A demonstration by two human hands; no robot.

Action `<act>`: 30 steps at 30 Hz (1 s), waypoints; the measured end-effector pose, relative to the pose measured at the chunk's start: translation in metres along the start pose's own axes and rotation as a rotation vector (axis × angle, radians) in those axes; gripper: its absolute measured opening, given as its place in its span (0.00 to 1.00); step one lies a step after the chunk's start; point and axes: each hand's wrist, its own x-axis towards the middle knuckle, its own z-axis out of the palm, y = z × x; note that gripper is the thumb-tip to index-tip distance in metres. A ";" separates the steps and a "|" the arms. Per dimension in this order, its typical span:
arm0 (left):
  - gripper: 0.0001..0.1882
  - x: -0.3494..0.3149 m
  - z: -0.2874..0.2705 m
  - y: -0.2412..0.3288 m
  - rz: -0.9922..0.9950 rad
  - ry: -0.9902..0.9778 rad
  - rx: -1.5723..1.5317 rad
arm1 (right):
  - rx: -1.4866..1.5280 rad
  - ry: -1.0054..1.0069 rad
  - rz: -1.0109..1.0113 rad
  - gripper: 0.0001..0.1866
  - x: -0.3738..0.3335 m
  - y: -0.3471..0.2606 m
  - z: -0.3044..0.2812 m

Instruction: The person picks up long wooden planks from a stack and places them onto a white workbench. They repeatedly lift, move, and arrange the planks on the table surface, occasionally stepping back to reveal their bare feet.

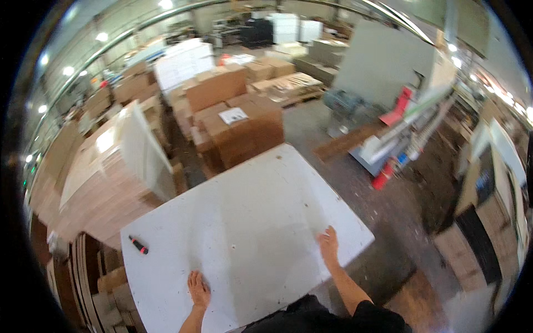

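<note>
A white tabletop board (261, 216) with dark specks and chips lies in front of me. My left hand (199, 289) rests on its near left part, palm down with the fingers stretched out and nothing in it. Over the right part of the board is my right hand (328, 245), its fingers curled toward the thumb. A small pale spot shows at those fingertips, too small to name. At the left edge lies a small black and red hand tool (139, 245), perhaps a utility knife, apart from both hands.
Beyond the board stands a stack of brown cartons (239, 130) with a white paper on top. Wrapped stacked panels (105, 166) rise at the left. A red cylinder (383, 176), long white strips and a grey panel (377, 64) stand right. More stacked boards (483, 222) are far right.
</note>
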 end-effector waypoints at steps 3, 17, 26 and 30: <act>0.27 0.009 0.039 0.029 -0.195 0.184 -0.049 | 0.242 0.001 0.059 0.32 0.119 0.002 -0.005; 0.24 -0.048 0.018 0.142 -0.462 0.072 -0.183 | 0.607 0.145 0.280 0.31 0.393 -0.076 0.031; 0.20 -0.026 -0.002 0.123 -0.628 0.069 -0.209 | 0.772 0.178 0.189 0.29 0.450 -0.050 0.006; 0.22 0.024 -0.015 0.132 -0.629 0.076 -0.234 | 0.529 0.286 0.385 0.31 0.488 -0.043 -0.008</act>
